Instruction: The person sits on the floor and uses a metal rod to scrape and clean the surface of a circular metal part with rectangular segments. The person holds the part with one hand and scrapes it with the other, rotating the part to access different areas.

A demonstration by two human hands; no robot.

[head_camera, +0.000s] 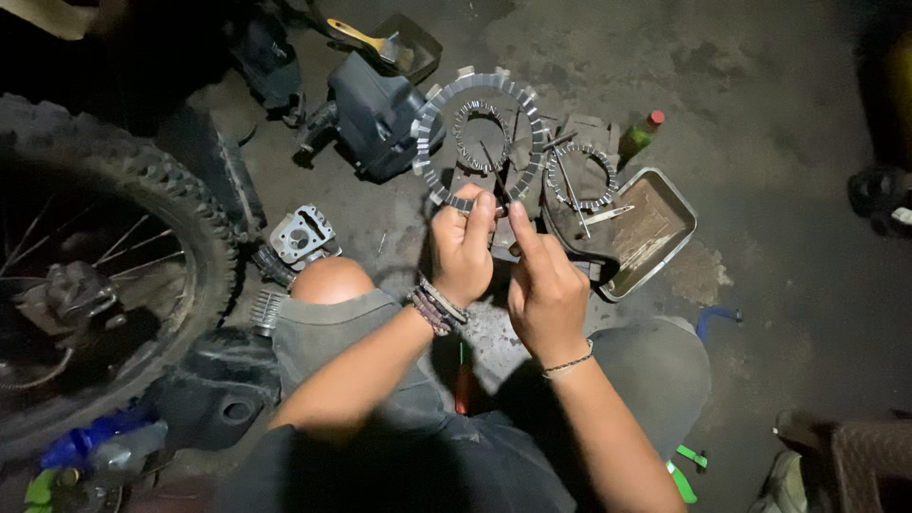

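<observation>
Centre of the frame: the left hand (pixel 463 249) has its grip closed on the lower rim of a large toothed clutch plate (pixel 480 139), holding it up on edge above the concrete floor (pixel 760 285). The right hand (pixel 543 290) sits just beside it, thumb and forefinger pinched shut on something thin at the plate's bottom edge; I cannot tell what, it's too dark there.

Risk, as I read it: the plate is held by one narrow spot on its rim, so any twist could swing it out of the fingers and drop it onto the parts below.

Behind the plate, upper centre, two smaller toothed rings (pixel 581 178) lie on a dark pile. Right of centre, a metal tray (pixel 677 242) holds a brownish, oily film and a few thin metal pieces. A green bottle with a red cap (pixel 640 134) leans just above it. Far left, a knobby motorcycle tyre (pixel 152 190).
</observation>
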